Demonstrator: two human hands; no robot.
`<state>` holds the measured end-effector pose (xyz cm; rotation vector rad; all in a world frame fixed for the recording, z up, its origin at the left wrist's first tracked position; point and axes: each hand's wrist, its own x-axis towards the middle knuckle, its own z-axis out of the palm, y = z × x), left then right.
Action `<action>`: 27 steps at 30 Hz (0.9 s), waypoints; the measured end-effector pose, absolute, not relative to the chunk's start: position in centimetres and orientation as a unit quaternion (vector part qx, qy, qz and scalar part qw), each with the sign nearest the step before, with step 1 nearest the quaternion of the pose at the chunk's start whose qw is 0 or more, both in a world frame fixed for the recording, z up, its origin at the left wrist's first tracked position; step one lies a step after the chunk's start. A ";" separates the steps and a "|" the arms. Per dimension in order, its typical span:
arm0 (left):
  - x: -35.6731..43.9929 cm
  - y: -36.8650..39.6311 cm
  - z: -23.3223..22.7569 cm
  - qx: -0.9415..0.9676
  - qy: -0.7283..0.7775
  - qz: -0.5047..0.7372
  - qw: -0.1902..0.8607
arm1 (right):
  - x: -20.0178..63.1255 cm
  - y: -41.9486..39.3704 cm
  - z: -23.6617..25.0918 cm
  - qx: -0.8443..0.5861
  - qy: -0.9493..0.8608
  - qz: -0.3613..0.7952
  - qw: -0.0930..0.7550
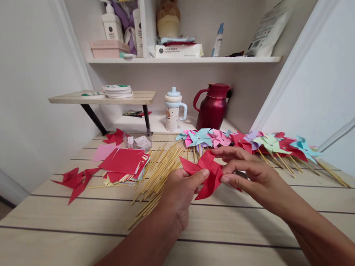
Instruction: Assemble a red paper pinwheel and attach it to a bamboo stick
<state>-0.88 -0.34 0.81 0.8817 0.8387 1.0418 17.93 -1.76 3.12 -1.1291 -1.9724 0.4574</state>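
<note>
Pinching a creased red paper pinwheel (pixel 208 173) between left hand (pixel 179 192) and right hand (pixel 253 175).

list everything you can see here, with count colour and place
folded paper piece: one, red, held in both hands above the table
wooden sticks: a loose pile, tan, table centre
paper squares: a stack, red on top, left of the sticks
cut paper shapes: several, red, far left of the table
finished pinwheels: a row, red, pink, blue, green and purple, on the right
cup: one, white with a blue lid, at the back
jug: one, dark red, beside the cup
table: one, pale wood planks
left hand: pinching the piece's left side
right hand: fingers on its right side
</note>
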 end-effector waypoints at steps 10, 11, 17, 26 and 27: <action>-0.6 -0.7 1.5 0.391 0.391 0.481 0.680 | 17.4 -2.3 3.4 -0.482 -0.769 0.155 0.390; -0.6 -0.7 1.5 0.391 0.390 0.481 0.681 | 17.4 -2.4 3.4 -0.487 -0.765 0.159 0.391; -0.5 -0.6 1.4 0.390 0.389 0.477 0.685 | 17.2 -2.6 3.5 -0.498 -0.756 0.181 0.384; -0.4 -0.9 1.6 0.405 0.384 0.473 0.682 | 17.0 -2.7 3.3 -0.484 -0.749 0.220 0.396; -0.4 -0.9 1.6 0.405 0.383 0.474 0.682 | 16.9 -2.7 3.3 -0.484 -0.750 0.221 0.393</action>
